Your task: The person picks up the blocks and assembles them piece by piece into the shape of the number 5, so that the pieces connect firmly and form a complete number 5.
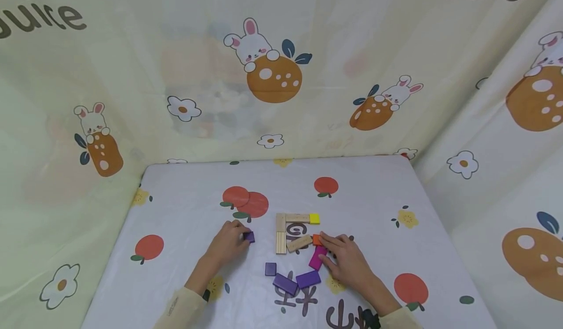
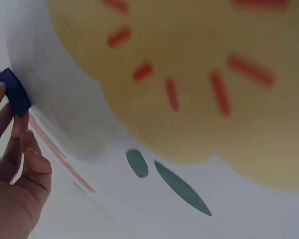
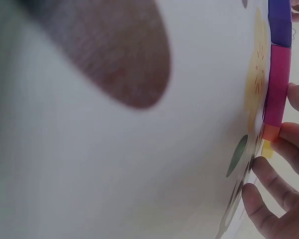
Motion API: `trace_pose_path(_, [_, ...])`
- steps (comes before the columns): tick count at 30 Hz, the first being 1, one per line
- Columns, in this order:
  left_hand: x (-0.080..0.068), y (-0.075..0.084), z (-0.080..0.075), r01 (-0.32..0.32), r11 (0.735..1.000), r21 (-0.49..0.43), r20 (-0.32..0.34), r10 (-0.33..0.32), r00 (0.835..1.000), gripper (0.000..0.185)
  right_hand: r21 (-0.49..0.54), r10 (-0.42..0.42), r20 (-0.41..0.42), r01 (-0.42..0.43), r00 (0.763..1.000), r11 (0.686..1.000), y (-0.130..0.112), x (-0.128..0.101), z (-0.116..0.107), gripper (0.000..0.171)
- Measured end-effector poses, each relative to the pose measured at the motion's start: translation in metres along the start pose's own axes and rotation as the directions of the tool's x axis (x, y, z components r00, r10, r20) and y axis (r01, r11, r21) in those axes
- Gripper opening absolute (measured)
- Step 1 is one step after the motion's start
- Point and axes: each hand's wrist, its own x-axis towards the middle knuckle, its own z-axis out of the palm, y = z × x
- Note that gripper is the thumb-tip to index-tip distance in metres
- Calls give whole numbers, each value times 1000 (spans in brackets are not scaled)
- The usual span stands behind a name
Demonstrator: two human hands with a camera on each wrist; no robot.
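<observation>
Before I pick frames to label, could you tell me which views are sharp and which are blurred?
Head view: evenly lit, sharp, both hands and blocks clear. Left wrist view: soft, tablecloth print smeared. Right wrist view: mostly out of focus, a dark blur fills the upper left; only the magenta block edge reads.

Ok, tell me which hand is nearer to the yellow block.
The right hand. It rests on the table just below and to the right of the yellow block, by the orange block. The left hand is farther off to the left, pinching a small purple block.

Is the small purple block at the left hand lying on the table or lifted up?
Cannot tell. The left hand pinches the purple block low by the table, but neither view shows whether it touches the cloth.
</observation>
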Motion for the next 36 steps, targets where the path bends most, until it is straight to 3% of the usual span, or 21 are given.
trace_pose_path(6, [-10,15,1,-46,999,-9,91,47,995,28,7,-1,-5,1,1000,1000,0,0,-1,58])
trace_pose_path(15, [-17,25,6,-154,988,-15,145,155,977,26,15,1,8,-1,1000,1000,-1,0,-1,59])
trace_pose_path(24, [-22,27,9,-138,989,-44,206,144,968,28,21,-2,7,2,1000,1000,-1,0,-1,59])
trace_pose_path(32, [-26,29,9,-141,990,-32,152,144,978,33,30,-10,3,10,1000,999,0,0,-1,59])
trace_pose_path(36, [-28,36,3,-183,983,-33,134,186,973,37,33,-12,0,12,1000,999,1,0,-2,58])
